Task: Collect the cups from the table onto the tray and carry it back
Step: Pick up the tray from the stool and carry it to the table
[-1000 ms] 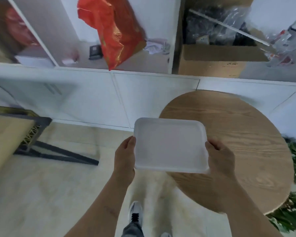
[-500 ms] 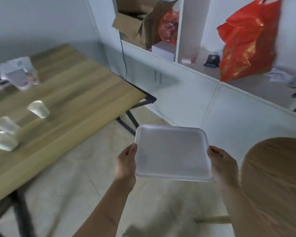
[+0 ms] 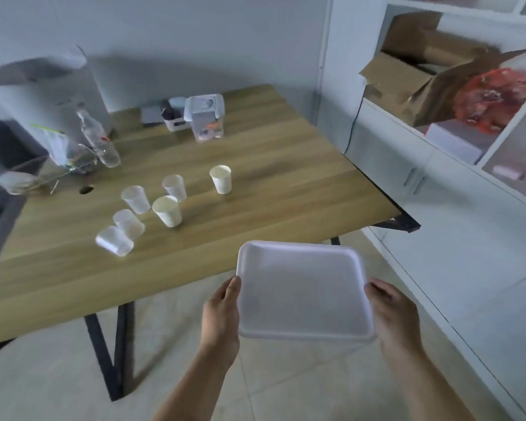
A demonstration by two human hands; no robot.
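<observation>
The table (image 3: 255, 177) carries six cups (image 3: 166, 210), clustered close and easily toppled by a careless reach. The empty tray (image 3: 304, 294) hangs just short of its edge, left hand (image 3: 222, 311) and right hand (image 3: 392, 314) clasping opposite rims.

I read soft, even daylight with no hard glare. Faint shadows sit under the table (image 3: 255, 189) and beside the cups (image 3: 167, 211). Motion blur smears the left edge; the bottle (image 3: 99, 141) streaks. Wide-angle distortion bends the shelving (image 3: 468, 165).
</observation>
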